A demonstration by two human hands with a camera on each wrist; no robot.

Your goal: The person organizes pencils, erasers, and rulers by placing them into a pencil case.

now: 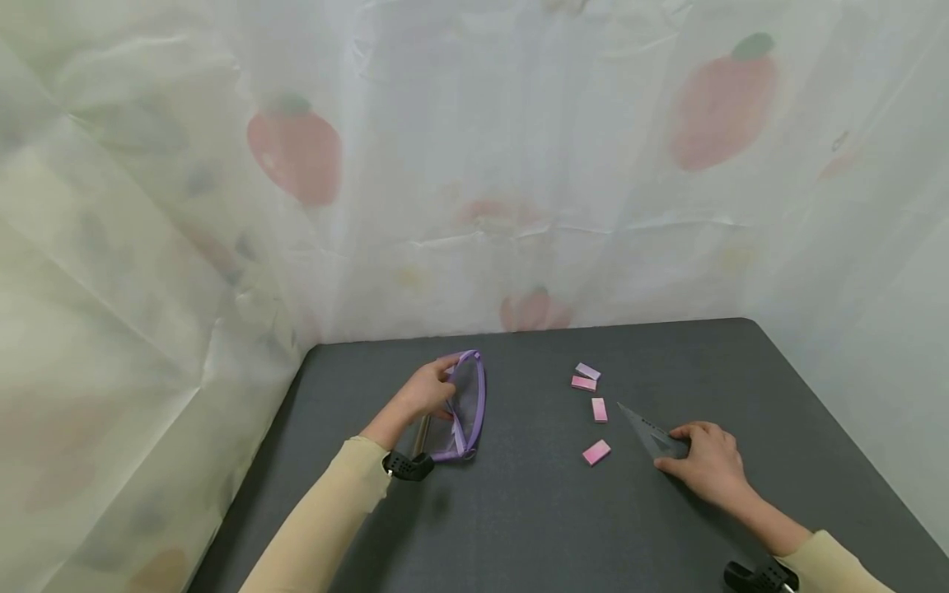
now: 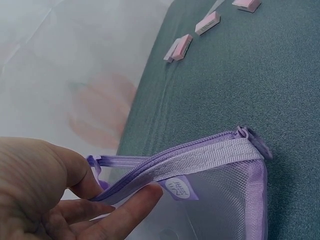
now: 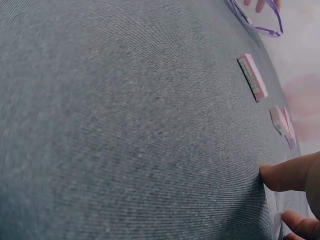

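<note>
I've got the left hand (image 1: pixel 428 390) pinching the limp mesh pouch (image 1: pixel 467 408) by its zipper edge on the tabletop (image 1: pixel 519 511), right hand (image 1: pixel 708 461) fingers pressing the thin, stiff, slippery triangle ruler (image 1: pixel 652 435) flat.

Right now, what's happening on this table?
A person works at a dark grey table. The left hand pinches the zipped top edge of a purple mesh pouch, lifting that edge. The right hand rests on a clear triangular ruler lying flat on the table, fingertips pressing it. Four small pink erasers lie loose between the two hands, untouched. A pale curtain printed with strawberries closes in the table.
</note>
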